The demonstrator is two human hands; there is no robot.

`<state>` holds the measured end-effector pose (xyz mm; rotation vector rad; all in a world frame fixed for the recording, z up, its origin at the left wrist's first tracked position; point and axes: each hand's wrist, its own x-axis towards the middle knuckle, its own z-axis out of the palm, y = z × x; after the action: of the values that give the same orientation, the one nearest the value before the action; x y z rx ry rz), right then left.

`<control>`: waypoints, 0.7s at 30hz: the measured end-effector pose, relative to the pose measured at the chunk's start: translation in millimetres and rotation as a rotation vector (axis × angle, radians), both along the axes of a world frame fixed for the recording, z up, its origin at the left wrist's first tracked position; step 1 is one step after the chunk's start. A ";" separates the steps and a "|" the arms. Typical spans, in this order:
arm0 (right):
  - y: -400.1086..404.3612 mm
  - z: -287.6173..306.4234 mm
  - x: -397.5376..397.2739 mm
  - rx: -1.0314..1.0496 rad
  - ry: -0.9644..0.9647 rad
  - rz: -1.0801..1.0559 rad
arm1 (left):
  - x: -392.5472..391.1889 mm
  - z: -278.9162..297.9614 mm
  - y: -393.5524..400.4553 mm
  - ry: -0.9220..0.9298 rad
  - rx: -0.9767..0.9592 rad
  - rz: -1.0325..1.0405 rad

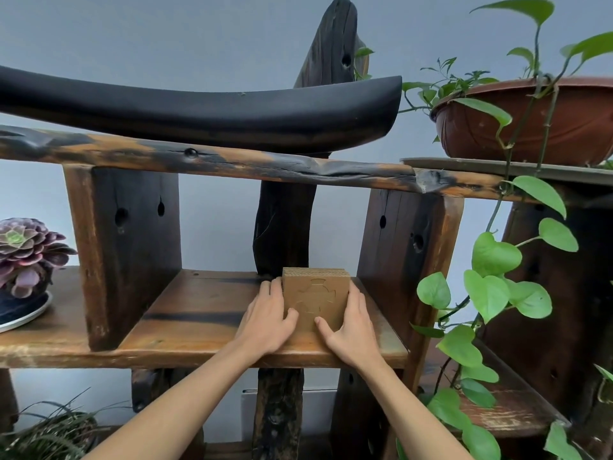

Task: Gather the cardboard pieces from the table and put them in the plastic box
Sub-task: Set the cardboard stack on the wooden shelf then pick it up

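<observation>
Head view: left hand (pixel 267 322) and right hand (pixel 353 327) clamp the cardboard stack (pixel 315 298) between them, fingers wrapped around its sides and thumbs on its face, upright on the wooden shelf (pixel 199 313). Uneven squeeze could likely let the middle sheets slip out or fan apart. No plastic box shows. A pot (pixel 530 127), up and right of the grip, holds a vine.

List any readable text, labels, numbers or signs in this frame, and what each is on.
None readable anywhere in the frame.
Cardboard stack, held between the left hand and right hand: only a cut or embossed cross-like outline on its front, no letters.
Brown plant pot, wooden shelf, succulent's dish: no labels or markings visible.
</observation>
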<state>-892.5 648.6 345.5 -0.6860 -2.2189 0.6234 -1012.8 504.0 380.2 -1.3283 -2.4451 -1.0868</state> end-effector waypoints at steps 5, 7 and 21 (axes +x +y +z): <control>-0.5 0.9 -1.4 0.019 0.005 -0.004 | 1.9 -1.6 -0.5 -0.024 -0.066 -0.013; -0.6 2.0 -0.4 0.023 0.009 0.001 | -1.5 1.3 -1.4 -0.014 -0.085 -0.023; 0.9 0.5 -0.5 -0.002 0.034 0.104 | -9.3 -11.6 -13.6 -0.077 0.043 -0.036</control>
<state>-893.0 649.5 346.0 -0.5602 -2.2331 0.6844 -1022.0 490.4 368.6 -1.3463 -2.4461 -1.2142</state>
